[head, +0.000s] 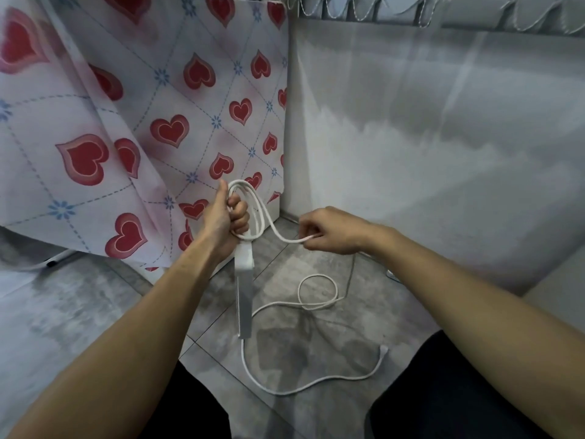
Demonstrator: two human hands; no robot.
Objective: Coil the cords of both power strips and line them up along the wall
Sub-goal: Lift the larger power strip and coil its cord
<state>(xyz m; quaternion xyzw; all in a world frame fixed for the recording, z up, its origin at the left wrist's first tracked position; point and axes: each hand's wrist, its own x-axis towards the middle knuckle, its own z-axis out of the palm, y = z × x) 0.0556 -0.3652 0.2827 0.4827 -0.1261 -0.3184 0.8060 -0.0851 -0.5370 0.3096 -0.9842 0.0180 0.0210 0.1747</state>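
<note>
The left hand [226, 217] has its grip closed around finished loops of white cord [253, 213], with the power strip [244, 293] hanging below toward 6 o'clock, so its weight keeps the coil taut. At 3 o'clock, the right hand [329, 231] pinches the free cord, feeding the next loop. Slack trails over the floor [316, 337] near the wall [427, 137]

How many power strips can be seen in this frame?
1 for certain: a white power strip hangs below the left hand, which grips its coiled cord. The right hand pinches that cord. A second cord lies on the floor; its strip is unseen.
</note>
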